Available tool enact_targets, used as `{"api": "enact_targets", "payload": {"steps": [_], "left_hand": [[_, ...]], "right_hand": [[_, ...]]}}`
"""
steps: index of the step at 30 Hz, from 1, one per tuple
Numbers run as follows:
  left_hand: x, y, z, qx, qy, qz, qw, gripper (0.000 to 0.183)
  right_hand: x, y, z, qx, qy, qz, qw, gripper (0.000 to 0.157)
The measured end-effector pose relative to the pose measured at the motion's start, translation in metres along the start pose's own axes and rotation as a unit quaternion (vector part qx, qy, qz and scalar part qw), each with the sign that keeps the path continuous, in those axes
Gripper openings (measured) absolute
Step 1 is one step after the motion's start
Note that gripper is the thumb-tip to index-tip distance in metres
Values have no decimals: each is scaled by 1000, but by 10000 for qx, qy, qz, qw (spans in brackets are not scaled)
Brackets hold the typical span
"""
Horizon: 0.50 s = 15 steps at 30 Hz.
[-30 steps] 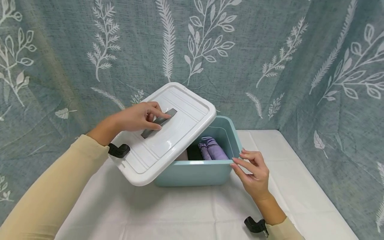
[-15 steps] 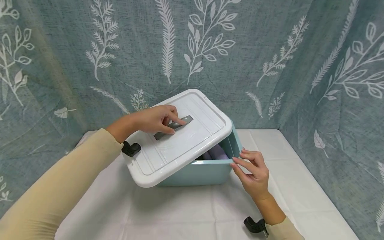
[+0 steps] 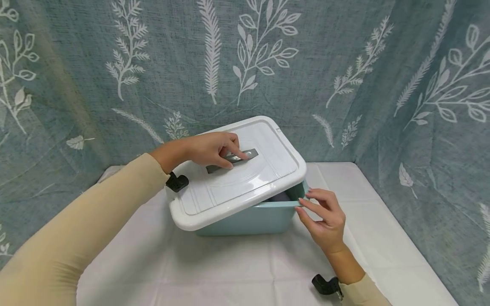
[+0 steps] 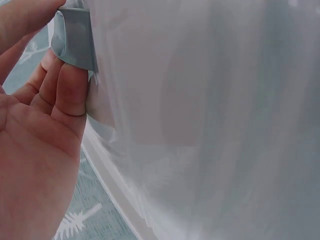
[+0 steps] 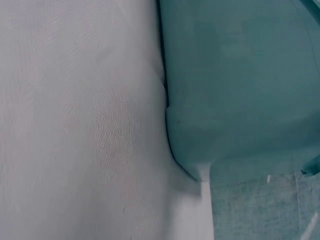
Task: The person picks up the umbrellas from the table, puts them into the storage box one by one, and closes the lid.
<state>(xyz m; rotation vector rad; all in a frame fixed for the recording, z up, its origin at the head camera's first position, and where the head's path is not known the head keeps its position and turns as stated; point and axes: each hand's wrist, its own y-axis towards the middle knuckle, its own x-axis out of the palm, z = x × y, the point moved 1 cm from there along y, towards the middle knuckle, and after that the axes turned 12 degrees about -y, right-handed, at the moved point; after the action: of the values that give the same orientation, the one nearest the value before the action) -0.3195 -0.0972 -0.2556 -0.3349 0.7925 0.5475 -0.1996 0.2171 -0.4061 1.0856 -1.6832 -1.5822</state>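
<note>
My left hand [image 3: 212,148] grips the grey handle [image 3: 250,154] on a white plastic lid [image 3: 268,174]. In the left wrist view, fingers curl under that handle [image 4: 77,37]. The lid lies slanted over a light blue storage bin [image 3: 245,221], its left front corner jutting past the bin's front. My right hand [image 3: 325,223] pinches the bin's rim at the right front corner. Through the gap left there, a bit of a purple bundle [image 3: 280,196] shows; the other contents are hidden. The right wrist view has the bin's wall [image 5: 240,90] but no hand.
A white cloth [image 3: 229,267] covers the table under the bin. Blue-green curtains [image 3: 172,63] with white leaf patterns hang close behind and at both sides. Each wrist carries a black camera mount [image 3: 325,284].
My left hand has carried the lid rightward over the bin, and its slant has lessened. The bin's opening is now mostly covered. My right hand stays at the rim corner.
</note>
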Motion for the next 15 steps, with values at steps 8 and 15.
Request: {"api": "enact_targets", "payload": {"steps": [8, 15], "left_hand": [[4, 11, 4, -45, -67, -442, 9990, 46], [6, 18, 6, -42, -60, -683, 9976, 45]], "right_hand": [[-3, 4, 1, -106, -370, 359, 9986, 29], [-3, 11, 3, -137, -420, 540, 9976, 33]]}}
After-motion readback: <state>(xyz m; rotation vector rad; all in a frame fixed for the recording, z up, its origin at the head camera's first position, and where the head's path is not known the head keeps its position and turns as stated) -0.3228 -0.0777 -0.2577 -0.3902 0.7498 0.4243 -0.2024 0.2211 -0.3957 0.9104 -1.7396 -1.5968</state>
